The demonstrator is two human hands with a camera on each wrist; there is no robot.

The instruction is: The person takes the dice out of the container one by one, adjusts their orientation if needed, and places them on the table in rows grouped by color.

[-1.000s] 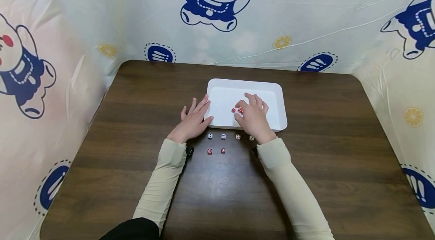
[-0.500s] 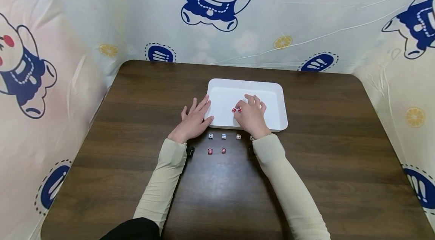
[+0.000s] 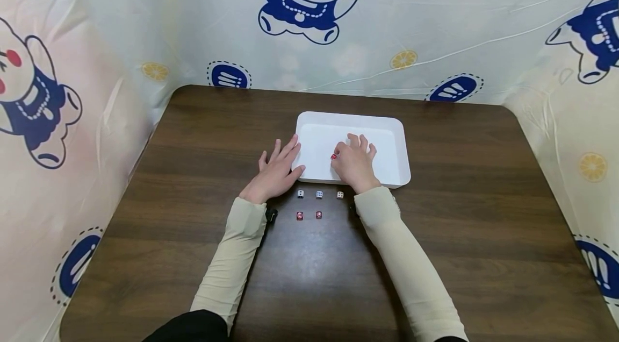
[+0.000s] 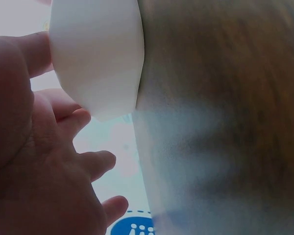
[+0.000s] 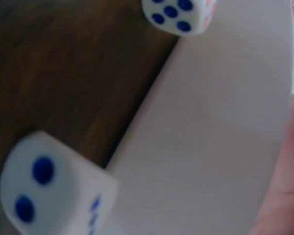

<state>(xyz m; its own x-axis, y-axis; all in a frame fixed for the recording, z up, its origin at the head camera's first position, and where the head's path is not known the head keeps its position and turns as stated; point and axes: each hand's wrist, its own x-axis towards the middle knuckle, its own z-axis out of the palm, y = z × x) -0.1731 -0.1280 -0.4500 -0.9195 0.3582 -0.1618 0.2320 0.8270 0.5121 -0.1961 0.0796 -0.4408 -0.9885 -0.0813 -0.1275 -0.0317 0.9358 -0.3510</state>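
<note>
My left hand (image 3: 272,174) lies spread along the left end of a white tray (image 3: 309,127), its fingers straight. In the left wrist view, fingers touch the tray's outer wall (image 4: 98,54). Over the inside of the tray, my right hand (image 3: 355,165) has its thumb and forefinger closed about a small red die (image 3: 333,157); the other fingers stay raised. A second red die is out of sight, apparently behind this hand. The right wrist view shows little of the right hand (image 5: 286,166), past the tray's wall.
In front of the tray lies a row of white dice, among them one die (image 3: 300,194), a second (image 3: 319,194) and a third (image 3: 340,195). Two red dice, one left (image 3: 300,215) and one right (image 3: 318,215), lie nearer. Patterned cloth (image 3: 435,19) surrounds the brown table (image 3: 217,132).
My right hand has shifted slightly left, and its thumb and forefinger have closed in on a red die. The other red die has become hidden. My left hand has stayed put.
</note>
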